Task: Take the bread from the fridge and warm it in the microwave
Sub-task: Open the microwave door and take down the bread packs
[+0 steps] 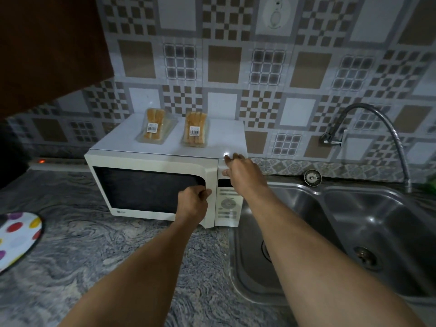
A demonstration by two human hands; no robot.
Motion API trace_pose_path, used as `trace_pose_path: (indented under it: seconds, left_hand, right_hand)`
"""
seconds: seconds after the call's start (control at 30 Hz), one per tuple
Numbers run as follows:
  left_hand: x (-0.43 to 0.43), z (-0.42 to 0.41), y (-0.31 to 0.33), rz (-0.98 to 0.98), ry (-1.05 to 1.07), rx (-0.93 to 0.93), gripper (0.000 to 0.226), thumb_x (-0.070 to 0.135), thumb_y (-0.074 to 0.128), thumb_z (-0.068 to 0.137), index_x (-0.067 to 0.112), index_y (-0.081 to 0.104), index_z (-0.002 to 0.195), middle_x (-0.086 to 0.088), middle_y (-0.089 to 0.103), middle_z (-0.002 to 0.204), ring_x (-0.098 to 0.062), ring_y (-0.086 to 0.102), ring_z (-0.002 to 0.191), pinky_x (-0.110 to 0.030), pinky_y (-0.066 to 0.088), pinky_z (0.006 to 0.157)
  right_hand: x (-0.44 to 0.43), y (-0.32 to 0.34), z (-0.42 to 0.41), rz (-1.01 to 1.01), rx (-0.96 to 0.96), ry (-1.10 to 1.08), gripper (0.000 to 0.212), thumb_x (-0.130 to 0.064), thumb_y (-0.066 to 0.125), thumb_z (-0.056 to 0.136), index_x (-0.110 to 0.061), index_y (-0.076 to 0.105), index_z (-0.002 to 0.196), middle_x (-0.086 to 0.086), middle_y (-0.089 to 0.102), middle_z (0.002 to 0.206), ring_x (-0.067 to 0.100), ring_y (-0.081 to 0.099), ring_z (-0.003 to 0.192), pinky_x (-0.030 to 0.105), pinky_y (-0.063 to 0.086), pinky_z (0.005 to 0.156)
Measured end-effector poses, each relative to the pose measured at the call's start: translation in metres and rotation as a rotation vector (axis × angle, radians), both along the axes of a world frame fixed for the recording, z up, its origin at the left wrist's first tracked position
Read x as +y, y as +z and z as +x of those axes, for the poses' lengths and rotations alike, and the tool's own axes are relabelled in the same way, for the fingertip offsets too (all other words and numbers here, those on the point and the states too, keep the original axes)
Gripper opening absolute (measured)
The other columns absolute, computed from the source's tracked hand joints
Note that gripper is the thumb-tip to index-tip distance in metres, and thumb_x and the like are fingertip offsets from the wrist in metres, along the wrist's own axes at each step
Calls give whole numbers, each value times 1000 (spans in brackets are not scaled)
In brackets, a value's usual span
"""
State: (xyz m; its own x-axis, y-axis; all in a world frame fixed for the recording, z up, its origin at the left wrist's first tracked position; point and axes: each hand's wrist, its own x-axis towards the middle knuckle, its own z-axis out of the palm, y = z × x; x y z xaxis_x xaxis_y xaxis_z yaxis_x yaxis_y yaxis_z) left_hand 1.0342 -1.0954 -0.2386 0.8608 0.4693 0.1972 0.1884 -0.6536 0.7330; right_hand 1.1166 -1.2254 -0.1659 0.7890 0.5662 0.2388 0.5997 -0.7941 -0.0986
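Note:
A white microwave stands on the marbled counter with its door closed. Two clear packs of sliced bread lie on its top: one pack to the left, the other pack to the right. My left hand is curled around the door's handle recess at the right edge of the dark window. My right hand rests against the microwave's upper right corner, fingers on the top edge above the control panel.
A double steel sink lies directly right of the microwave, with a flexible tap on the tiled wall. A polka-dot lid or plate sits at the counter's left edge. A dark cabinet hangs upper left.

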Motion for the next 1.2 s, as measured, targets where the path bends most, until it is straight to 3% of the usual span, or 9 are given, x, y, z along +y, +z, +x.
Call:
trace_pose_path:
  seconds: [0.27, 0.43, 0.57, 0.7, 0.77, 0.93, 1.07, 1.13, 1.2]
  left_hand:
    - [-1, 0, -2, 4, 11, 0, 43, 20, 59, 97, 16, 48, 56, 1, 42, 49, -8, 34, 42, -6, 28, 38]
    - [0, -6, -5, -13, -2, -17, 41, 21, 60, 96, 17, 51, 57, -2, 52, 54, -7, 43, 43, -8, 31, 40]
    - [0, -23, -10, 17, -1, -31, 44, 20, 61, 96, 18, 45, 54, 8, 46, 48, -4, 40, 42, -9, 30, 43]
    - [0, -30, -5, 37, -30, 8, 41, 22, 59, 97, 11, 50, 59, -5, 54, 54, -6, 43, 43, -8, 31, 41]
    - [0, -33, -1, 47, -62, 38, 40, 22, 59, 97, 14, 49, 59, -3, 51, 53, -6, 43, 43, -8, 30, 41]
    - [9, -50, 15, 133, 9, 97, 21, 26, 51, 81, 19, 71, 81, -1, 66, 67, -22, 63, 60, -26, 51, 55]
    - [18, -59, 37, 377, 264, -15, 15, 28, 50, 87, 20, 56, 76, -1, 60, 67, -26, 56, 63, -29, 41, 54]
    - [25, -54, 47, 467, 305, -123, 13, 26, 46, 92, 20, 56, 90, -2, 61, 87, -25, 54, 84, -33, 41, 59]
    - [34, -44, 52, 538, 269, -148, 24, 25, 44, 94, 19, 59, 112, -6, 62, 112, -29, 52, 106, -40, 47, 77]
  right_hand:
    - [-1, 2, -1, 16, 5, 9, 43, -16, 57, 100, -12, 50, 142, 14, 54, 132, 31, 54, 123, 39, 48, 95]
    - [0, 3, 1, 8, -1, 10, 38, -17, 58, 99, -10, 53, 136, 14, 56, 126, 32, 57, 118, 38, 48, 91]
    - [3, 6, -2, 14, 43, -12, 40, -15, 57, 99, -7, 53, 138, 15, 56, 126, 32, 55, 120, 38, 47, 95]
    - [5, 9, -3, -8, 88, -23, 41, -17, 55, 100, -6, 51, 140, 17, 55, 130, 34, 54, 123, 41, 47, 100]
    - [3, 10, -1, -11, 88, -34, 38, -17, 54, 101, -6, 53, 138, 17, 56, 129, 35, 54, 121, 42, 47, 99]
    - [2, 12, -7, -20, 59, -8, 29, -6, 51, 98, -6, 60, 125, 17, 60, 119, 35, 58, 112, 43, 50, 92]
    - [8, 18, -9, 1, 78, 17, 27, 3, 50, 91, -6, 63, 113, 17, 64, 112, 35, 61, 104, 37, 48, 82]
    - [15, 22, -11, 3, 108, 34, 32, 2, 49, 90, -7, 63, 117, 18, 65, 113, 37, 62, 103, 38, 51, 82]
    - [23, 26, -11, -9, 135, 53, 38, 1, 48, 89, -9, 62, 122, 19, 64, 114, 38, 61, 103, 38, 52, 82]
